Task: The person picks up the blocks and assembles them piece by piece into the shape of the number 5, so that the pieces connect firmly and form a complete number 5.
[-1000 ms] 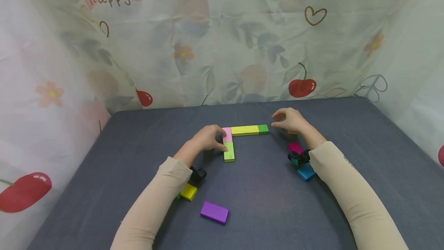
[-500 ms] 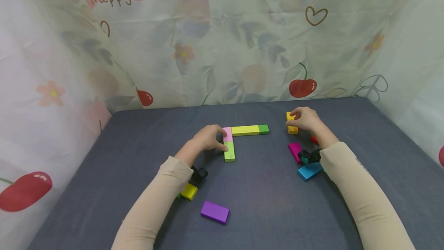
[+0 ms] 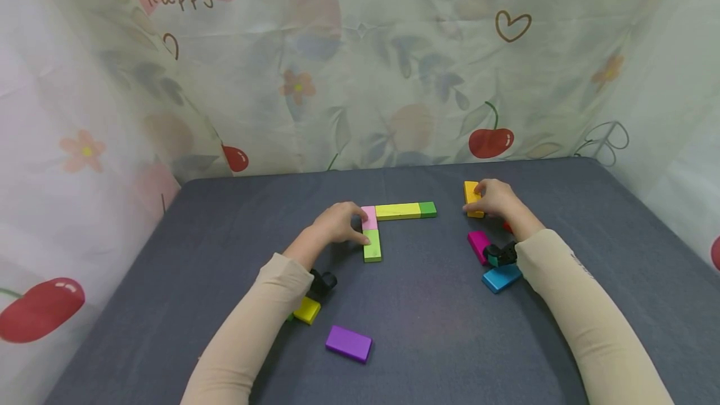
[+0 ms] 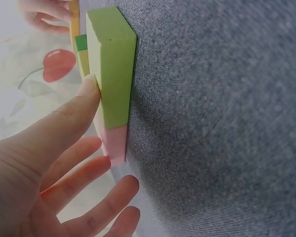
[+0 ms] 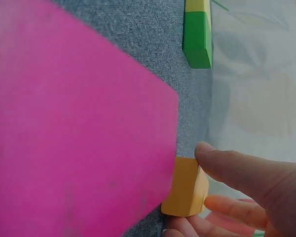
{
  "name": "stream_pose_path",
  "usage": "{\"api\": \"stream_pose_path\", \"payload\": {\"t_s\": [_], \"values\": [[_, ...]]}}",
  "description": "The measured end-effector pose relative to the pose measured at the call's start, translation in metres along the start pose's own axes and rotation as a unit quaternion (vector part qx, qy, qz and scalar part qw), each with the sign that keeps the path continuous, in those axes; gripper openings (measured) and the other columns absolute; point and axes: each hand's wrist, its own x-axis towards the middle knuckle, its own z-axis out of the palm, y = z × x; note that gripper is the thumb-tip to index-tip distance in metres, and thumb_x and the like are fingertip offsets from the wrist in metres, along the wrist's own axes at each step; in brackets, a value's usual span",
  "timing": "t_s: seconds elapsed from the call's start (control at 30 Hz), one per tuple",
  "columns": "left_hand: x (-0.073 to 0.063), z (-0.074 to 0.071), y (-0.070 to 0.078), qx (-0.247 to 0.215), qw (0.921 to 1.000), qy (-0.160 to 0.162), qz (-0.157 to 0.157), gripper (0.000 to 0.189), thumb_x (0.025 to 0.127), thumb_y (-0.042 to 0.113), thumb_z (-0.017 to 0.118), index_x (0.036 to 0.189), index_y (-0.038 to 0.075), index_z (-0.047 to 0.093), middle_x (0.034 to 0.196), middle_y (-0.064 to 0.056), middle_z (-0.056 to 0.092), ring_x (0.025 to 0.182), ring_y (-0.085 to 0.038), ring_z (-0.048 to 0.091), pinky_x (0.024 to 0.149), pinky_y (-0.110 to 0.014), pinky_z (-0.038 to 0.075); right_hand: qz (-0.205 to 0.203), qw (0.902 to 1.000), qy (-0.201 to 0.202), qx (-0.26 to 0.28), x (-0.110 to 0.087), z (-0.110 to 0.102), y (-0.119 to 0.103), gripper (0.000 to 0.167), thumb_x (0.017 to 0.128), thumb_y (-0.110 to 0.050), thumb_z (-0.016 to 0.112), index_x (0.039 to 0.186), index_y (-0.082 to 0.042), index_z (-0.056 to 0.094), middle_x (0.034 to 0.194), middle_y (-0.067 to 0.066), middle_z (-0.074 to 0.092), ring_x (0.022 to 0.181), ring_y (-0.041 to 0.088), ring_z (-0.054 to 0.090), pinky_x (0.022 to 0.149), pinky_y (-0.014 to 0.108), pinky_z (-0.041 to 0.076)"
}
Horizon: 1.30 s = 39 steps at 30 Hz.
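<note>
My left hand point(image 3: 337, 222) rests over the pink block point(image 3: 369, 217) and the light green block point(image 3: 372, 247), its fingers loosely spread. In the left wrist view the thumb touches the light green block point(image 4: 111, 74), with fingertips by the pink block point(image 4: 115, 143). These two lie end to end; a long yellow block point(image 3: 397, 212) and a green block point(image 3: 427, 209) extend rightward from the pink one, forming a corner. At the right, my right hand point(image 3: 497, 199) holds an orange block point(image 3: 471, 192) between thumb and fingers, the block lying on the table.
A magenta block point(image 3: 478, 244), a blue block point(image 3: 500, 278) and a partly hidden red block point(image 3: 508, 227) lie near the right wrist. A purple block point(image 3: 349, 344) and another yellow block point(image 3: 306, 310) lie toward the front left. Patterned cloth point(image 3: 360, 67) hangs behind the dark table point(image 3: 427, 330).
My right hand has moved right from beside the green block to the orange block and settled its thumb and fingers around it. The left hand stays put.
</note>
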Motion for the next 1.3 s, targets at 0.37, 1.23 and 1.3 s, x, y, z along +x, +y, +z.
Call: {"api": "stream_pose_path", "payload": {"t_s": [0.37, 1.23, 1.3], "values": [[0.0, 0.0, 0.001, 0.002, 1.0, 0.0, -0.004, 0.053, 0.075, 0.031, 0.078, 0.123, 0.014, 0.061, 0.135, -0.007, 0.054, 0.127, -0.024, 0.047, 0.107, -0.041, 0.038, 0.019, 0.9995, 0.007, 0.024, -0.001, -0.001, -0.001, 0.06, 0.083, -0.02, 0.068, 0.129, 0.009, 0.043, 0.128, 0.031, 0.04, 0.08, 0.025, 0.06, 0.065, 0.024, 0.055], [-0.006, 0.003, 0.002, 0.005, 0.9996, -0.005, 0.028, 0.058, 0.076, 0.035, 0.076, 0.127, 0.013, 0.058, 0.134, -0.006, 0.055, 0.126, -0.024, 0.048, 0.107, -0.042, 0.038, -0.064, 0.9942, 0.026, 0.082, -0.011, 0.0, -0.005, 0.049, 0.081, -0.013, 0.067, 0.124, 0.006, 0.054, 0.12, 0.029, 0.056, 0.103, 0.035, 0.057, 0.066, 0.026, 0.056], [-0.005, 0.003, 0.003, 0.005, 0.9996, -0.003, 0.027, 0.058, 0.076, 0.035, 0.077, 0.127, 0.013, 0.058, 0.134, -0.006, 0.055, 0.126, -0.024, 0.048, 0.107, -0.042, 0.038, -0.075, 0.9935, 0.028, 0.08, -0.012, 0.001, -0.006, 0.049, 0.08, -0.013, 0.068, 0.124, 0.006, 0.055, 0.12, 0.029, 0.057, 0.101, 0.035, 0.057, 0.066, 0.026, 0.056]]}}
